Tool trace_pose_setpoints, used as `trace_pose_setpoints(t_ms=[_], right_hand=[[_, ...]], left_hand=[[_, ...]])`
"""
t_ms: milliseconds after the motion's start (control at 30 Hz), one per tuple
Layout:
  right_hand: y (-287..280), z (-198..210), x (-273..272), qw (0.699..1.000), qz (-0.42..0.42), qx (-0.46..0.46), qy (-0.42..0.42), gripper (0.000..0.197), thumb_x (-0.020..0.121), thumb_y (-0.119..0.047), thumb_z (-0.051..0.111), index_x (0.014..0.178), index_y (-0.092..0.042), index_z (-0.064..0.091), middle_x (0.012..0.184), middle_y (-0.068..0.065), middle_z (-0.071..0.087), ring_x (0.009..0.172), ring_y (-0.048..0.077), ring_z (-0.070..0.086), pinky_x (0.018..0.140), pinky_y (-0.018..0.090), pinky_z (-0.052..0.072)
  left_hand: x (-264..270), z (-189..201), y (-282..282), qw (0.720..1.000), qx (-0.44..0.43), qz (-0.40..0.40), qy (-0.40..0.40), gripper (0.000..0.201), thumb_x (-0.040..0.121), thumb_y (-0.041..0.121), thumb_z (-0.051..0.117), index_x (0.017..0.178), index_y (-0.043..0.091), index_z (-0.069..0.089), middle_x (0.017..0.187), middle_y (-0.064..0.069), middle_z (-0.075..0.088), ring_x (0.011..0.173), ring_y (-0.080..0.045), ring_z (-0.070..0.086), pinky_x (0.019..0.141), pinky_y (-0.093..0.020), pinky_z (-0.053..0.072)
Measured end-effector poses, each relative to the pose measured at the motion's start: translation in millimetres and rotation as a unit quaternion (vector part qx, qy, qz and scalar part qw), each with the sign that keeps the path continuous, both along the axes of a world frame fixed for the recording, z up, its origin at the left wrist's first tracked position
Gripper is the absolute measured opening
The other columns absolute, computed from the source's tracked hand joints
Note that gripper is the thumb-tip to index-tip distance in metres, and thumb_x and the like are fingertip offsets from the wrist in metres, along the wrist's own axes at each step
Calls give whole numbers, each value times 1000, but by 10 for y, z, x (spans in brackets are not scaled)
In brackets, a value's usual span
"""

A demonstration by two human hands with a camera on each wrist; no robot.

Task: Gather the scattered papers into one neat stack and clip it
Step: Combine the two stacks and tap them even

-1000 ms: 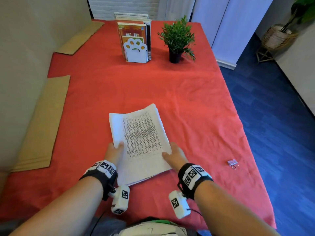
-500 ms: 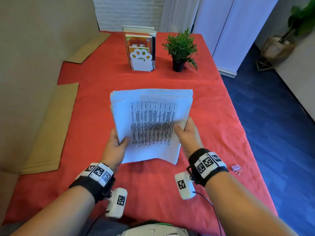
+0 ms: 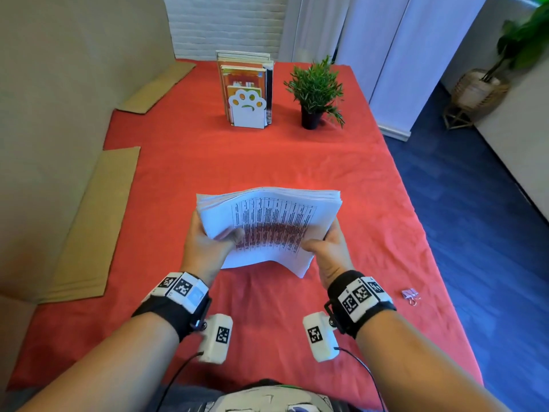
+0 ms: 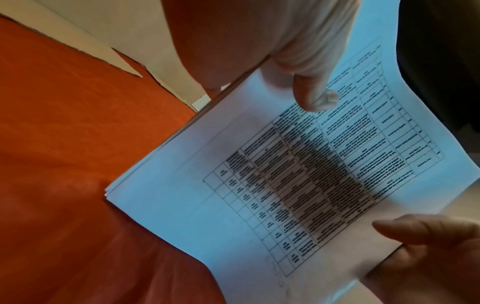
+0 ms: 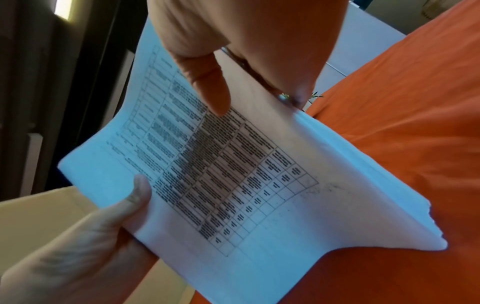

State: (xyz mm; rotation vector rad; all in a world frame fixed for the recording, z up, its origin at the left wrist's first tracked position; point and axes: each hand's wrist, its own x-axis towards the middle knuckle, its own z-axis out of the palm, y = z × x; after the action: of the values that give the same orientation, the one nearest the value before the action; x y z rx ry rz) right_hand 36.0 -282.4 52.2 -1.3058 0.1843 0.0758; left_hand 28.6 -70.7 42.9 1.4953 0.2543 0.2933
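Observation:
A stack of white papers with a printed table on top stands tilted on its long lower edge over the red cloth. My left hand grips its left side, thumb on the front sheet. My right hand grips the right side the same way. The sheets bow between the hands, and their top edges fan slightly. In the left wrist view the stack has its lower corner at the cloth. The right wrist view shows the stack with an uneven right corner. A small pink binder clip lies near the table's right edge.
A white paw-shaped bookend with books and a small potted plant stand at the far end. Cardboard sheets lie along the left wall. The table's right edge drops to a blue floor.
The stack lay flat on the cloth, then both hands lifted it upright. Now it has come down, lower edge at the cloth, and it is tipped further back.

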Motion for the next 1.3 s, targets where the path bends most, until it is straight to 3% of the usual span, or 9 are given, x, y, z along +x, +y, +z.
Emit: trace_pose_setpoints(t_ms=[200, 367, 500, 600, 700, 800, 1100, 1167, 1300], right_hand=[[60, -93, 2, 999, -2, -48, -1, 46, 85, 19, 41, 96, -22, 59, 84, -4, 70, 78, 10, 66, 77, 32, 54], [68, -68, -17, 997, -8, -77, 5, 42, 89, 15, 42, 95, -24, 57, 88, -3, 67, 78, 8, 65, 76, 28, 51], [-20, -11, 10, 988, -3, -153, -23, 40, 82, 0, 51, 101, -34, 59, 103, 7, 69, 99, 29, 66, 89, 48, 52], [-93, 29, 8, 974, 13, -219, -54, 32, 74, -9, 55, 97, -30, 55, 100, 17, 65, 96, 40, 62, 83, 60, 51], [-120, 89, -27, 973, 22, -223, -60, 38, 74, -3, 55, 90, -38, 53, 90, 8, 64, 83, 29, 62, 80, 56, 53], [-122, 176, 0, 983, 14, -171, -64, 45, 77, 11, 51, 95, -30, 56, 89, 12, 64, 84, 21, 61, 76, 48, 52], [-96, 371, -58, 986, -23, -131, -101, 56, 66, 9, 56, 106, -29, 51, 102, 4, 62, 98, 17, 60, 95, 61, 45], [-78, 516, -60, 926, -76, -292, -229, 72, 66, 6, 54, 128, -27, 43, 124, 5, 56, 118, 15, 52, 101, 56, 41], [233, 921, -229, 686, -10, -610, -398, 77, 67, -5, 45, 142, -19, 39, 149, -1, 43, 145, 22, 25, 113, 62, 15]], left_hand=[[20, -6, -37, 998, 54, 4, -14, 46, 75, -2, 74, 115, 15, 60, 102, 12, 68, 89, 3, 65, 83, -18, 50], [15, -8, -5, 999, 52, 2, 5, 49, 69, 7, 78, 114, 18, 61, 102, 9, 69, 92, -5, 65, 87, -24, 51], [43, 37, 19, 997, 67, 6, 21, 36, 70, 2, 78, 86, 28, 59, 88, 12, 67, 79, -7, 62, 78, -30, 49], [6, 41, 20, 997, 73, -11, 27, 38, 74, 2, 76, 85, 31, 55, 89, 15, 64, 81, -3, 61, 75, -24, 49], [-54, -35, 40, 998, 57, -9, 40, 36, 72, 2, 78, 85, 29, 58, 88, 13, 65, 79, -4, 64, 80, -26, 50], [-98, -96, 0, 999, 36, -1, 37, 38, 71, -5, 76, 84, 27, 59, 77, 16, 69, 65, 10, 64, 63, -15, 52], [-171, -144, -8, 999, 6, -16, 29, 35, 71, -10, 74, 82, 22, 65, 71, 19, 73, 67, 2, 63, 65, -19, 55], [-194, -145, 15, 999, 9, -34, 29, 39, 71, -13, 73, 86, 23, 67, 76, 19, 73, 72, 0, 63, 69, -19, 55], [-230, -87, 30, 997, -24, -71, 31, 41, 73, -20, 66, 94, 15, 68, 81, 12, 75, 77, -1, 67, 72, -19, 53]])
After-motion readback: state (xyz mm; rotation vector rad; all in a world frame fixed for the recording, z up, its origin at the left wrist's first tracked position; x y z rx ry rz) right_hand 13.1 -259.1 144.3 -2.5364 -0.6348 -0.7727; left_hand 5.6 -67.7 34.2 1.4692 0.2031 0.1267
